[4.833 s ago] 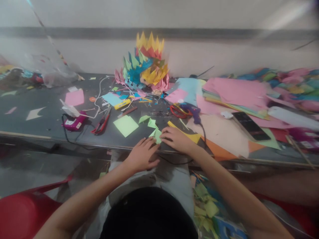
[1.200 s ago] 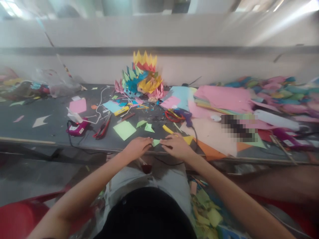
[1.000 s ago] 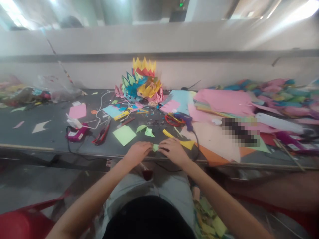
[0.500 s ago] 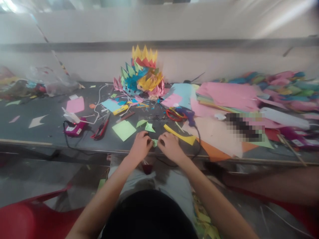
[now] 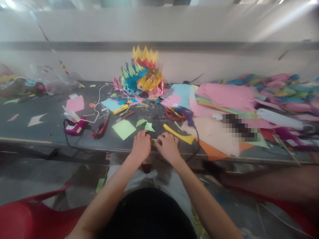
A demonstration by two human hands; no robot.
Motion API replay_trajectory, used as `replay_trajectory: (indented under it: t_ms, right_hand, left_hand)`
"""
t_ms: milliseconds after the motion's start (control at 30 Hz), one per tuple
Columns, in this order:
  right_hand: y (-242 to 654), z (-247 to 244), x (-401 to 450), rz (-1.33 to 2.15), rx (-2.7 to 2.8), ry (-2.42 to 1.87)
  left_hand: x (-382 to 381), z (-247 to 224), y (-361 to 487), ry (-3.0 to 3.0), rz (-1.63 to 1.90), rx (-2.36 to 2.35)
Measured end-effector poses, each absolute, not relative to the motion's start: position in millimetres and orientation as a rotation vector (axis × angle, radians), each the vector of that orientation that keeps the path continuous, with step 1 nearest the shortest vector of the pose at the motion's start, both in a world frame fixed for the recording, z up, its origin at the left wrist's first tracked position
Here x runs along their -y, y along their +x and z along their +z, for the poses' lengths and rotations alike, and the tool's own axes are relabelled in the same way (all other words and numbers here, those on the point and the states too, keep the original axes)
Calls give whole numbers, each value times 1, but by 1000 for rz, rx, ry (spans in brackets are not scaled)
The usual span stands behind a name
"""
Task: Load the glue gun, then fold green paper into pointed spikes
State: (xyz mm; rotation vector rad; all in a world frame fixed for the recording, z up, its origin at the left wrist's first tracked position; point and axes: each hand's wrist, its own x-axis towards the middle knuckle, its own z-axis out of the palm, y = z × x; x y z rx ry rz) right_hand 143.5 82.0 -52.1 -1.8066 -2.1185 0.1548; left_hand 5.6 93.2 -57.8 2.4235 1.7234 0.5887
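My left hand (image 5: 142, 144) and my right hand (image 5: 168, 146) meet at the table's front edge, fingers curled and closed on a small piece of green paper (image 5: 154, 142). Most of that piece is hidden by the fingers. Just beyond them lie a green folded scrap (image 5: 149, 126) and a curved green scrap (image 5: 141, 122). A flat green paper square (image 5: 124, 129) rests to the left of my left hand. Past my right hand is a curved yellow paper strip (image 5: 178, 134).
Colourful paper crowns (image 5: 142, 78) are heaped at the back. Red-handled pliers (image 5: 101, 127) and a purple device (image 5: 75, 126) with a cord lie left. A purple glue gun (image 5: 189, 118), red scissors (image 5: 174, 114) and pink paper sheets (image 5: 226, 94) lie right. Another person's arm (image 5: 274, 186) shows at right.
Both hands stay together at the table edge, their fingers shifting slightly. Less of the green paper shows between them now. The view has moved slightly.
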Motion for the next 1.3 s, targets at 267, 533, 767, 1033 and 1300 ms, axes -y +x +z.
replay_trajectory:
  t_ms: [267, 533, 767, 1033, 1300]
  right_hand:
    - [143, -56, -83, 118, 2080, -1789]
    - [137, -60, -82, 55, 2045, -1824]
    - [139, -59, -81, 100, 2013, -1874]
    - [142, -57, -91, 312, 1934, -1942]
    - [142, -48, -104, 474, 1935, -2024]
  left_hand:
    - [-90, -56, 16, 2327, 605, -1828]
    - [-90, -57, 16, 2298, 621, -1866]
    - [-95, -55, 7, 2121, 624, -1831]
    - [-98, -52, 7, 1989, 641, -1837]
    - [-98, -50, 5, 1981, 640, -1842]
